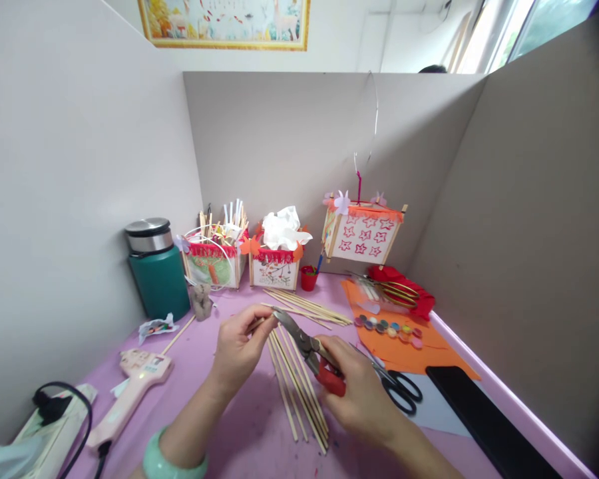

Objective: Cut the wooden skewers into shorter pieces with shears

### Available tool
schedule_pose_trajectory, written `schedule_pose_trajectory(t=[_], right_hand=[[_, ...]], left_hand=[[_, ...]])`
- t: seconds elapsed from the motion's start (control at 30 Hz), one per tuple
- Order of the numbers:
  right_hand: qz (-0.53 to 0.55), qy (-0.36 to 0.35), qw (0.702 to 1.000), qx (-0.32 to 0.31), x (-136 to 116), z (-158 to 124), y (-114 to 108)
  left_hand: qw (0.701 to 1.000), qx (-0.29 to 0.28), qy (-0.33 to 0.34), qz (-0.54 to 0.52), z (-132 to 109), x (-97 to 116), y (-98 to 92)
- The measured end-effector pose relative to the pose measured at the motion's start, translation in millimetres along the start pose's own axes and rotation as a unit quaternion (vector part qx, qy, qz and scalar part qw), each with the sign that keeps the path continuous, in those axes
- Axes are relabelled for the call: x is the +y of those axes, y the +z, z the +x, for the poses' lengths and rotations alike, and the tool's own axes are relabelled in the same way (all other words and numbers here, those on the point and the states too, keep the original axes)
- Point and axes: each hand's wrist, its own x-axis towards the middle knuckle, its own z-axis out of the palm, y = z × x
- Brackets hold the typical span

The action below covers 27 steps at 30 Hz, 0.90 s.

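Note:
My right hand point(352, 389) is wrapped round the red handles of a pair of pliers point(304, 342), whose metal jaws point up and left. The jaws meet the fingertips of my left hand point(242, 342), which is closed in a pinch on a thin wooden stick point(254, 324); most of that stick is hidden by the fingers. Beneath the pliers, several long wooden sticks point(299, 392) lie fanned out on the purple table point(249, 426). More sticks point(307, 306) rest beyond my hands.
At the left are a pink glue gun point(137, 392), a power strip point(54, 426) and a green bottle point(160, 279). Decorated boxes point(274, 269) stand behind, beside a hanging lantern point(362, 236). Black-handled scissors point(402, 392), paint pots point(389, 329) and a black case point(484, 416) lie right.

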Motion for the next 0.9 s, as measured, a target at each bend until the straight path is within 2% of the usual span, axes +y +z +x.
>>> schedule_pose_trajectory(t=[0.4, 0.63, 0.9], right_hand=[[-0.057, -0.019, 0.998, 0.017, 2.9, 0.4, 0.0], [-0.048, -0.012, 0.999, 0.020, 5.9, 0.9, 4.4], [-0.042, -0.010, 0.999, 0.020, 6.5, -1.3, 1.6]], left_hand=[[1.000, 0.001, 0.005, 0.030, -0.9, 1.6, -2.4], [0.999, -0.012, -0.018, 0.036, 0.3, 1.4, -2.6], [0.998, -0.028, 0.001, 0.050, 3.5, 6.1, -3.6]])
